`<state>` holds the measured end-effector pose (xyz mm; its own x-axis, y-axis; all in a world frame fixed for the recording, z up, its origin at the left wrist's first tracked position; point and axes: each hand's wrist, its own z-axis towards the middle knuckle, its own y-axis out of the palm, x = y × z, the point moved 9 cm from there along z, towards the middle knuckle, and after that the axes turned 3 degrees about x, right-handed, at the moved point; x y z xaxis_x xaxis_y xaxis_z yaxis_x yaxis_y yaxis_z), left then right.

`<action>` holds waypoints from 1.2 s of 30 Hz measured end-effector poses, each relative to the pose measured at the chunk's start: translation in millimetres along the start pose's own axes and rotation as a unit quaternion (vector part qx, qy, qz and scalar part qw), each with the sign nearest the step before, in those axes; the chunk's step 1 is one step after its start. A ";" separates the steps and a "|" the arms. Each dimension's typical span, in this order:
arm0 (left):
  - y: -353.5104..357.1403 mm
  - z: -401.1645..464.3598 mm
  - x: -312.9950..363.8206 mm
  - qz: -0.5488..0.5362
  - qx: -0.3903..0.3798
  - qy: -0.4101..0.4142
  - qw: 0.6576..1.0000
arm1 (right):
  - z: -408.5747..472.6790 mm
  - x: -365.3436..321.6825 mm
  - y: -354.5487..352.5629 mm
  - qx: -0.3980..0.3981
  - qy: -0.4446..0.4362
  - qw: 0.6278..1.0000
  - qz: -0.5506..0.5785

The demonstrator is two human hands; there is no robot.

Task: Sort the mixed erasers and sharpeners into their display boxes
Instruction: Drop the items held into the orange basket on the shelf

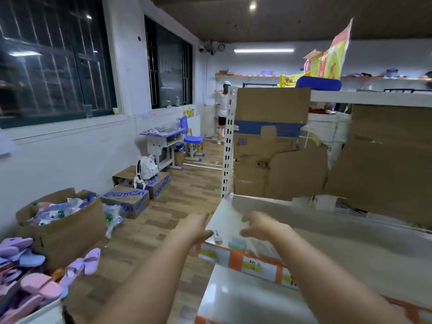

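Erasers and sharpeners barely show here: on the near left corner of the white shelf (350, 239) we make out only a small white piece (217, 236) and, just right of it, a pale blue-green block (237, 243), both too blurred to name. No display boxes are visible.

Starting at the far left, a bin of pink and purple slippers (28, 277) sits beside a cardboard box of plastic bottles (60, 220), with printed cartons (131, 202) on the wooden floor beyond.

Then comes our left hand (195, 228), reaching forward at the shelf's left edge, fingers loosely extended and holding nothing; its tips lie just beside the white piece. Our right hand (259, 226) hovers over the shelf with fingers spread and slightly curled, also empty, just above the blue-green block.

Below the hands runs the orange price strip (243, 260) on the shelf's front edge. Brown cardboard (292, 146) backs the shelving to the right.

As we judge it, the step is a first pick-up. To do it well, we should look down so the pieces are sharp, pinch one item per hand by its sides, identify each before carrying it, and keep the small white piece from being nudged off the corner.
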<state>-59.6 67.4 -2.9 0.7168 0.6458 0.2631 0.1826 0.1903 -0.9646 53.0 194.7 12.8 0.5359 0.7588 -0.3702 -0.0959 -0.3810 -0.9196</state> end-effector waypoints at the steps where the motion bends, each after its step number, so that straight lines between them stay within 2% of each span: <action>1: 4.0 1.9 -1.4 -0.011 -0.011 -0.003 1.000 | 2.9 2.6 7.1 -0.017 0.012 1.000 0.003; 7: 32.1 19.8 -1.2 -0.054 -0.044 -0.004 0.998 | 17.2 3.1 29.9 -0.088 0.019 0.994 -0.054; 15: 38.3 29.1 6.2 -0.072 -0.024 0.021 0.997 | 25.3 -0.5 35.4 -0.111 -0.009 0.991 -0.076; 19: 33.7 24.9 5.2 -0.101 -0.006 0.037 0.994 | 24.9 -8.1 24.2 -0.062 -0.043 0.996 -0.051; 22: 20.4 16.4 -1.4 -0.138 0.045 0.055 0.988 | 25.4 -16.6 18.5 -0.020 -0.082 0.996 -0.012; 28: -14.8 -21.0 -26.0 -0.161 0.118 0.138 0.970 | 10.9 -57.3 22.0 0.069 -0.205 0.976 -0.004; 33: -15.1 -45.0 -86.1 -0.179 0.102 0.134 0.969 | 0.0 -100.9 45.4 0.119 -0.278 0.949 0.089; 36: -13.3 -54.8 -126.8 -0.187 0.088 0.132 0.970 | -1.5 -142.3 61.4 0.142 -0.317 0.933 0.099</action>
<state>-116.0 -57.6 -24.4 0.7734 0.3007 0.5581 0.3625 0.5125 -0.7784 -27.9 62.6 9.2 -0.1103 0.8828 -0.4567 -0.4071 -0.4593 -0.7895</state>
